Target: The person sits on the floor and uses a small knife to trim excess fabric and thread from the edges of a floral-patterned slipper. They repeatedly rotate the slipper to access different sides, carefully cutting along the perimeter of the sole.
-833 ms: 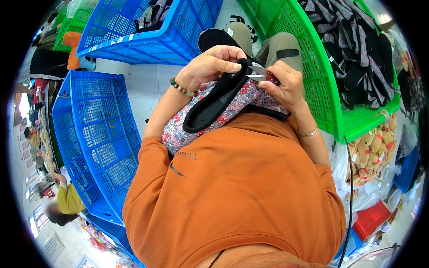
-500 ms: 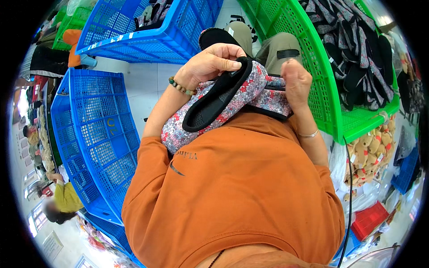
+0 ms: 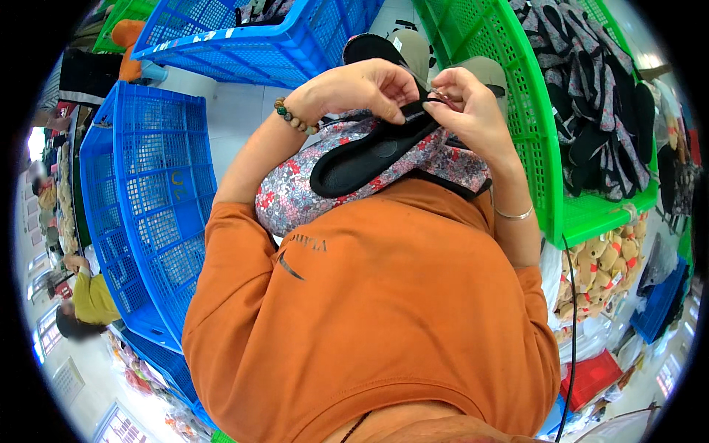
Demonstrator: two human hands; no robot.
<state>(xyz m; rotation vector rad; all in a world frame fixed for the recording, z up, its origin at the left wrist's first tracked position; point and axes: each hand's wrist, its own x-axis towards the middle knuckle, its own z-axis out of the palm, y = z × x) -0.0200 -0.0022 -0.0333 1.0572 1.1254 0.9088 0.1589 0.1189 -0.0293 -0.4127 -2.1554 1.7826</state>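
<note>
A floral slipper [image 3: 284, 177] in grey, red and pink, with a black lining and black-edged opening, lies slanted across my lap against my orange shirt. My left hand [image 3: 369, 88], a beaded bracelet on its wrist, is closed on the slipper's black rim at the far end. Opposite it, my right hand [image 3: 470, 114] pinches the same rim with thumb and forefinger. Whether a small tool or thread is between those fingertips I cannot make out. Partly beneath the right hand rests another piece of floral slipper [image 3: 461, 171]. Beyond my left hand shows a black-soled slipper [image 3: 367, 49].
A green crate [image 3: 521, 111] heaped with floral and black slippers [image 3: 591, 96] stands close on the right. Blue crates [image 3: 166, 199] stand at left and ahead. A black cable [image 3: 572, 332] hangs at lower right, beside tan plush items [image 3: 602, 269]. Another person [image 3: 88, 299] is far left.
My right hand has come in from the right and now pinches the slipper's rim beside my left hand. The slipper has shifted slightly, and the whole view has turned a little.
</note>
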